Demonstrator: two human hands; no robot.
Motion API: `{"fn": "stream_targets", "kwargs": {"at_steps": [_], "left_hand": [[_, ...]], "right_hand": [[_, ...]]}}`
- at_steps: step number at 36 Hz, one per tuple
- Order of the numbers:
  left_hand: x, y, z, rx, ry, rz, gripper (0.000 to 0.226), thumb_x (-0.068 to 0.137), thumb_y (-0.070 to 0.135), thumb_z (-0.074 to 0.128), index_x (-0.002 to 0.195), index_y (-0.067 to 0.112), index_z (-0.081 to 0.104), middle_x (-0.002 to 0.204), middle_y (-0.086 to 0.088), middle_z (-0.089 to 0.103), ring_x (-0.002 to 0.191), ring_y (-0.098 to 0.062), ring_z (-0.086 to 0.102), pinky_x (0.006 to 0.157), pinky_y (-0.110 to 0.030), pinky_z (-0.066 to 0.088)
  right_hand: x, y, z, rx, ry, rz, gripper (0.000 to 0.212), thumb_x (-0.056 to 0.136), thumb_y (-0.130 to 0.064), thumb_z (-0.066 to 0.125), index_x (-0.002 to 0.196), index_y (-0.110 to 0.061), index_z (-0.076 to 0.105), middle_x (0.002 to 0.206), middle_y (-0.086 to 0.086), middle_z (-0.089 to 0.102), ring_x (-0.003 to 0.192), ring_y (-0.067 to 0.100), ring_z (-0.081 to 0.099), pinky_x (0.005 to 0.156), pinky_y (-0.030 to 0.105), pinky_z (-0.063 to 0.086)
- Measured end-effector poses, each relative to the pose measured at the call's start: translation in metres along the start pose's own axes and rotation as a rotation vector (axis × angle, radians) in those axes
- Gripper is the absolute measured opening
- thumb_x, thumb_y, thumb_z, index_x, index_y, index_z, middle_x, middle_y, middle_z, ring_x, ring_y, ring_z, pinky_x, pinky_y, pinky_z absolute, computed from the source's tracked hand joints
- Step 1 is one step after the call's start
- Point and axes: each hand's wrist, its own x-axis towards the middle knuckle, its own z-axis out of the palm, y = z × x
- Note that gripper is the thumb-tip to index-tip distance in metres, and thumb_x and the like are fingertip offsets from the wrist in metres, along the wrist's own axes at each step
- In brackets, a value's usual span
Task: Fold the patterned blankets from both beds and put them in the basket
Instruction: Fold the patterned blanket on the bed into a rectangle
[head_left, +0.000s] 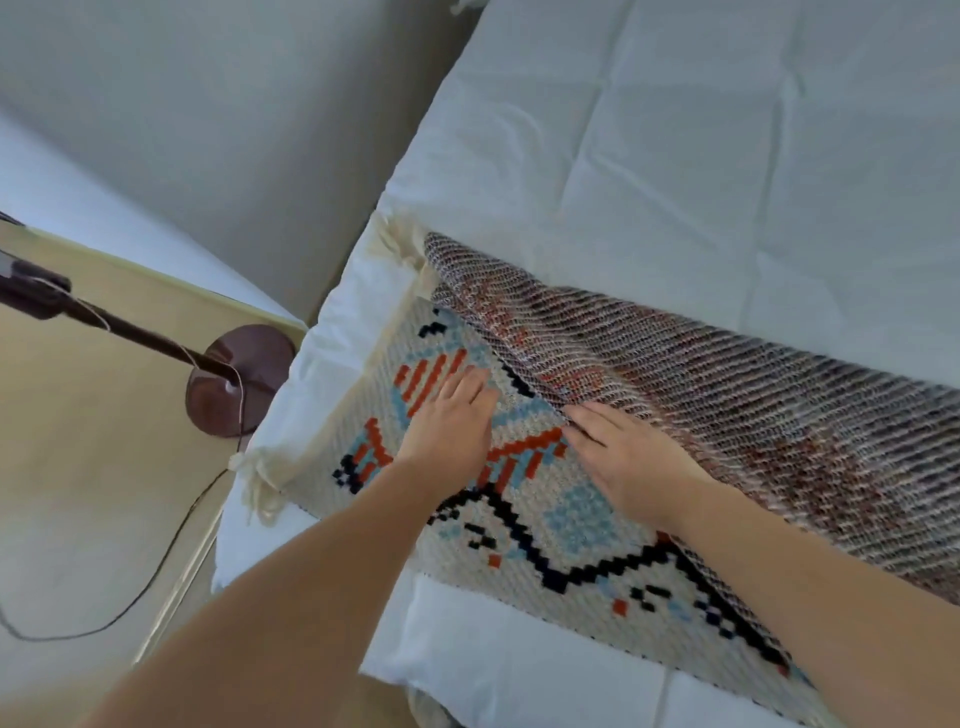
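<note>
A patterned blanket with cream ground, orange, blue and black motifs and cream fringe lies across the foot of a white bed. Its far half is folded over, showing the dull grey-brown reverse side. My left hand rests flat on the patterned face, fingers together. My right hand lies palm down at the edge of the folded-over layer, fingertips touching that edge. Whether the right fingers pinch the fabric is not visible. No basket is in view.
A floor lamp with a round brown base and a dark pole stands on the beige floor left of the bed, its cord trailing across the floor. A grey wall rises behind. A second white surface shows at far left.
</note>
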Motion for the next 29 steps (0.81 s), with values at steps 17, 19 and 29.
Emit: {"fn": "stream_targets", "kwargs": {"at_steps": [17,19,29], "left_hand": [[0.074,-0.098,0.003,0.103,0.065,0.371,0.046,0.100,0.021,0.041,0.145,0.017,0.033,0.155,-0.009,0.024,0.143,-0.027,0.018,0.118,-0.039,0.010],[0.078,-0.101,0.004,0.113,0.041,0.390,0.048,0.100,0.023,0.039,0.147,0.020,0.028,0.156,-0.009,0.020,0.145,-0.027,0.014,0.119,-0.040,0.009],[0.080,-0.107,-0.004,0.163,0.026,0.486,0.047,0.099,0.029,0.039,0.145,0.029,0.033,0.159,-0.010,0.011,0.146,-0.028,0.005,0.119,-0.045,0.001]], "right_hand": [[0.110,-0.043,-0.019,-0.093,0.020,0.566,0.026,0.093,-0.021,0.052,0.117,-0.017,0.062,0.113,0.003,0.055,0.103,0.025,0.046,0.085,0.036,0.037],[0.109,-0.048,-0.019,-0.084,0.087,0.596,0.019,0.088,-0.019,0.062,0.105,-0.018,0.070,0.099,0.001,0.061,0.092,0.025,0.050,0.078,0.037,0.040],[0.086,-0.094,-0.015,0.106,0.392,0.352,0.020,0.073,-0.006,0.075,0.093,-0.010,0.073,0.085,0.003,0.066,0.070,0.022,0.062,0.060,0.033,0.052]]}}
